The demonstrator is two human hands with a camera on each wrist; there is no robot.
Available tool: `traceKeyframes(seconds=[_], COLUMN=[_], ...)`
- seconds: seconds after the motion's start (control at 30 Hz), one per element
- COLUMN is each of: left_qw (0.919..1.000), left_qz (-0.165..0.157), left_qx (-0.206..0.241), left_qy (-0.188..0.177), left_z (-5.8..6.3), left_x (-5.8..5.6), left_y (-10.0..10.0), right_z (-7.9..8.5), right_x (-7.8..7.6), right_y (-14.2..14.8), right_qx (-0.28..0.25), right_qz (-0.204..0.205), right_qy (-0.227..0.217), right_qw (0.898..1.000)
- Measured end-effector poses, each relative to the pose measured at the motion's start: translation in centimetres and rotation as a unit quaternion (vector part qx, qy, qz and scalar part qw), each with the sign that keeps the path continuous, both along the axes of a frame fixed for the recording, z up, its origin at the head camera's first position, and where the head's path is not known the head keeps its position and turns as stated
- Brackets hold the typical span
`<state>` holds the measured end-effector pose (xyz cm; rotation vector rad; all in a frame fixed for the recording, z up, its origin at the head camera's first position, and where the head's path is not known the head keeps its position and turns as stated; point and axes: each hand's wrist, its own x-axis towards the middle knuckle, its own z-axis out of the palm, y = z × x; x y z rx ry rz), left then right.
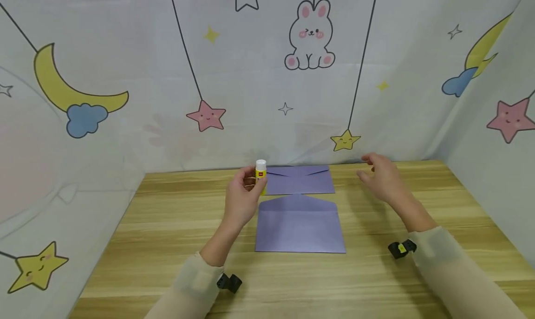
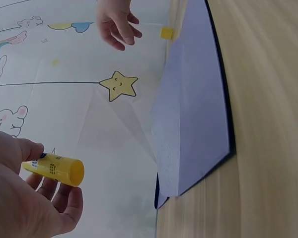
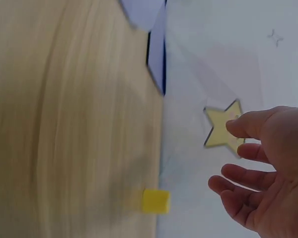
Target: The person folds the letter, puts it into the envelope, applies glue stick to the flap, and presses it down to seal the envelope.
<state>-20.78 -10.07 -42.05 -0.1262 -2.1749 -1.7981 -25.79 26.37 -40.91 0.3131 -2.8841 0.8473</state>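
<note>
My left hand (image 1: 241, 197) holds a glue stick (image 1: 261, 170) upright between thumb and fingers, over the left end of the far purple envelope (image 1: 300, 184). The stick has a yellow body and a white top. In the left wrist view its yellow base (image 2: 75, 172) points toward the envelopes. A nearer purple envelope (image 1: 300, 231) lies with its flap spread away from me. Off to the right, my right hand (image 1: 382, 179) hovers with loosely bent fingers, holding nothing. A small yellow cylinder, maybe a cap (image 3: 155, 201), stands on the table near that hand; the head view hides it.
The wood-grain table (image 1: 175, 235) ends at the back against a white cloth (image 1: 251, 68) printed with stars, moons and a rabbit. The cloth also hangs along both sides. A small black camera sits at each wrist.
</note>
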Motion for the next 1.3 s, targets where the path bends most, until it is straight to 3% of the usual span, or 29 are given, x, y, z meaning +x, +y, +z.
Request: traceKeyframes(seconds=[0.17, 0.27, 0.43, 0.63, 0.83, 1.03, 1.3], left_qw=[0.9966, 0.9894, 0.9666, 0.9417, 0.9266, 0.9192, 0.9149], left_qz=[0.003, 0.001, -0.005, -0.035, -0.053, -0.063, -0.065], left_qx=[-0.076, -0.131, -0.230, -0.314, -0.361, -0.378, -0.388], left_qy=[0.030, 0.063, 0.113, 0.117, 0.092, 0.091, 0.091], left_z=[-0.2, -0.4, -0.9, -1.2, -1.3, -1.5, -1.6], left_x=[0.1, 0.1, 0.0, 0.1, 0.2, 0.3, 0.2], left_y=[-0.8, -1.2, -1.7, -1.7, -1.5, -1.5, -1.5], right_z=[-0.8, -1.4, -2.3, -3.0, -3.4, -3.5, -1.6], right_x=[-1.1, -1.7, -2.3, -2.6, -2.8, -2.7, -1.8], right_y=[2.2, 3.1, 4.3, 5.0, 5.0, 4.7, 2.1], right_qx=[0.056, 0.079, 0.106, 0.132, 0.142, 0.134, 0.053], right_qz=[-0.014, -0.020, -0.009, -0.002, 0.005, 0.003, 0.012], right_qy=[-0.030, -0.042, -0.044, -0.061, -0.070, -0.074, -0.056], right_qw=[0.998, 0.996, 0.993, 0.989, 0.987, 0.988, 0.997])
